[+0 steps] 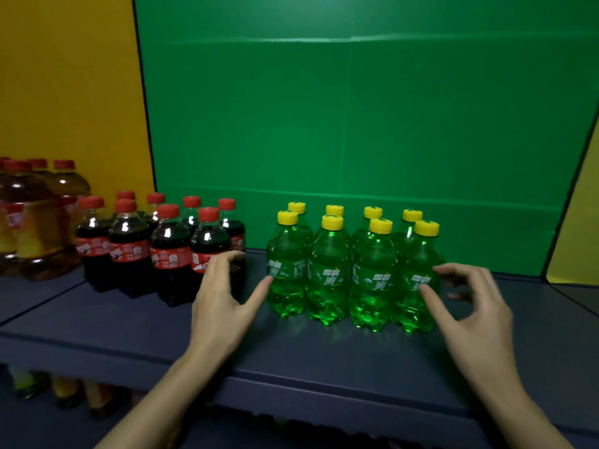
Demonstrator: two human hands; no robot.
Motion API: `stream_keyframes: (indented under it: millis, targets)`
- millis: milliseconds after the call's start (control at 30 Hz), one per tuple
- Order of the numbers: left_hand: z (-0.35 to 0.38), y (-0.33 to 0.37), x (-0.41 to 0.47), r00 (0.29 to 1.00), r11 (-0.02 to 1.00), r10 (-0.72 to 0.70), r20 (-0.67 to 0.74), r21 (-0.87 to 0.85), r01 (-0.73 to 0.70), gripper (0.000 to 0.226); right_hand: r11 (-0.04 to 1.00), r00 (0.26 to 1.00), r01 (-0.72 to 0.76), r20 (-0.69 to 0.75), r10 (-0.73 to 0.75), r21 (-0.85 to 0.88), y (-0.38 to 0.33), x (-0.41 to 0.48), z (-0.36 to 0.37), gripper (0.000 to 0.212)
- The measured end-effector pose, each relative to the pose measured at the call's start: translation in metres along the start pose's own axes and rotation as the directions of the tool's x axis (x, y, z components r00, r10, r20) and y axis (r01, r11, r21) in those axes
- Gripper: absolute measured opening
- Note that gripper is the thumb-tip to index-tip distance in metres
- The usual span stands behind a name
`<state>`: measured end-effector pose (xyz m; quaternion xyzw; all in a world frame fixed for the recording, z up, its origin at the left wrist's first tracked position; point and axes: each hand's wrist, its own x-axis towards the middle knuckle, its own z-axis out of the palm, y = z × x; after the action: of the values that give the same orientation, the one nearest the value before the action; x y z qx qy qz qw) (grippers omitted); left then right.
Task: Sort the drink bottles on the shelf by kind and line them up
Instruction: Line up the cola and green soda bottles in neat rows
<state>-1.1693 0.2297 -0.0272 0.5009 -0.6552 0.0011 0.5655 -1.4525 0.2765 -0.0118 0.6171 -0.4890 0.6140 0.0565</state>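
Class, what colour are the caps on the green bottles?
Yellow caps, seen best in the head view.

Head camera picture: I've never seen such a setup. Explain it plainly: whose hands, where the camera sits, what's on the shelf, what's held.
There is no machine here. A person wears a camera on the head, looking down at their own bare hands. On the dark shelf stand eight green bottles with yellow caps, in two rows of four. Left of them are cola bottles with red caps, then bigger amber bottles. The left hand is spread open, thumb at the leftmost front green bottle. The right hand curls beside the rightmost front green bottle; whether it grips is unclear.
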Motion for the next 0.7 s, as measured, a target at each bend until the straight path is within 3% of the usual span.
stream_keyframes:
  millis: [100, 267, 500, 633, 700]
  targets:
    - [-0.035, -0.018, -0.001, 0.998, 0.997, 0.055, -0.040, 0.057, -0.052, 0.031, 0.993, 0.989, 0.007, 0.145, -0.024, 0.114, -0.027, -0.005, 0.015, 0.023]
    - [-0.088, -0.066, 0.012, 0.993, 0.986, 0.071, -0.097, 0.157, -0.055, 0.018, 0.971, 0.942, -0.024, 0.332, -0.057, 0.236, -0.079, -0.017, 0.069, 0.021]
    - [-0.156, -0.150, 0.044, 0.996, 0.983, -0.044, -0.077, 0.176, 0.057, 0.063, 0.967, 0.910, -0.134, 0.413, 0.033, 0.218, -0.125, -0.035, 0.179, 0.045]
    - [-0.176, -0.184, 0.066, 0.978, 0.981, -0.175, 0.116, 0.110, 0.162, 0.094, 0.941, 0.885, -0.294, 0.420, 0.201, 0.169, -0.140, -0.040, 0.224, 0.072]
    - [-0.178, -0.192, 0.076, 0.953, 0.977, -0.211, 0.218, 0.018, 0.212, 0.096, 0.931, 0.869, -0.338, 0.426, 0.253, 0.138, -0.142, -0.043, 0.238, 0.078]
